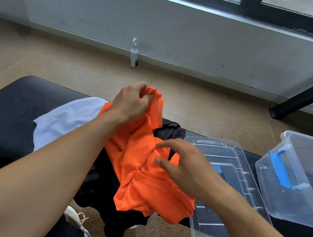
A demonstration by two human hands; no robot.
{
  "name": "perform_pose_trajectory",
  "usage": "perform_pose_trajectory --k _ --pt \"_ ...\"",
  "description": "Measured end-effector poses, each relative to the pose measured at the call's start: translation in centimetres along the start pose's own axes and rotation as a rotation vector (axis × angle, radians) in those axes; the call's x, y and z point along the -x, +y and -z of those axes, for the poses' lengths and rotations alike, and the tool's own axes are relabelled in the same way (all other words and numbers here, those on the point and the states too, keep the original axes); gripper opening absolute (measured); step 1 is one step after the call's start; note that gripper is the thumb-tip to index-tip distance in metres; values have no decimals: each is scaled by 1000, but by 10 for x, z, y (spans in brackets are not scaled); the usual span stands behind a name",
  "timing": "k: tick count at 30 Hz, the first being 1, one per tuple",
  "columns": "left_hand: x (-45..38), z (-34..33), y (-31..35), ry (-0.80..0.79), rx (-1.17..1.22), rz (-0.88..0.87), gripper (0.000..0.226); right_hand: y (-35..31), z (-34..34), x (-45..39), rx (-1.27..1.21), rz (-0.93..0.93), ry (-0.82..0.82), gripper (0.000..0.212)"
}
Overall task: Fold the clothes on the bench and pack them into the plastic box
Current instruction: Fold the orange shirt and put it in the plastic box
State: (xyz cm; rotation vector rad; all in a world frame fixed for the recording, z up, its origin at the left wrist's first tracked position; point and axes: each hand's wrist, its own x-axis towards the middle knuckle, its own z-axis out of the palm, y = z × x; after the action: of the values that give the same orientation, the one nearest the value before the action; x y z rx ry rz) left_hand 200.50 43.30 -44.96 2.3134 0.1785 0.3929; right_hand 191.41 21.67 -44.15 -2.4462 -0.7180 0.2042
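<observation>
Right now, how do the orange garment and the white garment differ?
The orange garment lies crumpled on top of the pile; the white garment lies flatter on the bench, partly under it. The left hand pinches the orange one; no hand touches the white one. Both are unfolded.

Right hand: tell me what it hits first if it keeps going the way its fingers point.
Probably the orange shirt. The right hand hovers open, fingers aimed left over the bunched fabric that the left hand grips; height above the cloth is unclear.
</observation>
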Motion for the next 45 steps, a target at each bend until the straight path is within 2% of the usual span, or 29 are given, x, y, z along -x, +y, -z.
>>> perform_pose_trajectory --k 3,5,6,7,8,10,12,13,16,19,21,23,24,26,29,31,33,35,38,40,42,45 --pt "13 26 35 -144 447 -102 22 9 10 -9 -161 -130 297 92" --pt "29 44 59 -303 625 -159 15 9 23 -13 -198 -137 361 112" --pt "37 52 69 -363 664 -196 10 7 29 -14 -180 -121 350 113" --pt "45 58 76 -408 689 -227 7 3 34 -14 -155 -82 337 107" --pt "53 64 83 -444 716 -245 6 -1 38 -15 -139 -21 335 93" --pt "64 75 94 -487 790 -253 8 -12 45 -17 -151 104 355 49" --pt "66 84 103 -437 847 -230 11 -19 52 -21 -320 126 328 18" --pt "63 88 106 -369 856 -202 9 -21 58 -23 -434 86 284 15" --pt "44 97 99 -100 798 -116 10 -11 71 -35 -495 -42 109 11" --pt "29 106 83 23 738 -19 12 6 75 -40 -232 -158 -21 18" --pt "25 117 78 137 713 12 15 12 78 -36 -30 -227 13 19" --pt "21 132 77 239 718 11 16 15 87 -31 43 -303 174 20" --pt "19 140 76 251 730 15 16 16 94 -30 15 -338 266 18" --pt "14 153 73 227 719 27 15 6 112 -27 -215 -407 405 18" --pt "12 165 64 144 608 29 10 -18 143 -27 -685 -516 440 23" --pt "14 172 63 61 472 27 5 -29 166 -29 -855 -530 447 23" --pt "16 181 68 -5 347 40 8 -38 188 -31 -979 -467 502 19" --pt "13 188 74 10 349 76 14 -50 209 -31 -1028 -404 569 21" --pt "1 201 94 160 423 101 24 -71 241 -30 -941 -324 600 34" --pt "-6 209 115 226 499 103 20 -84 260 -27 -862 -268 626 28" --pt "-13 218 134 225 600 118 14 -93 275 -23 -849 -238 610 15" --pt "-18 230 153 164 684 142 22 -97 289 -22 -852 -244 530 24"
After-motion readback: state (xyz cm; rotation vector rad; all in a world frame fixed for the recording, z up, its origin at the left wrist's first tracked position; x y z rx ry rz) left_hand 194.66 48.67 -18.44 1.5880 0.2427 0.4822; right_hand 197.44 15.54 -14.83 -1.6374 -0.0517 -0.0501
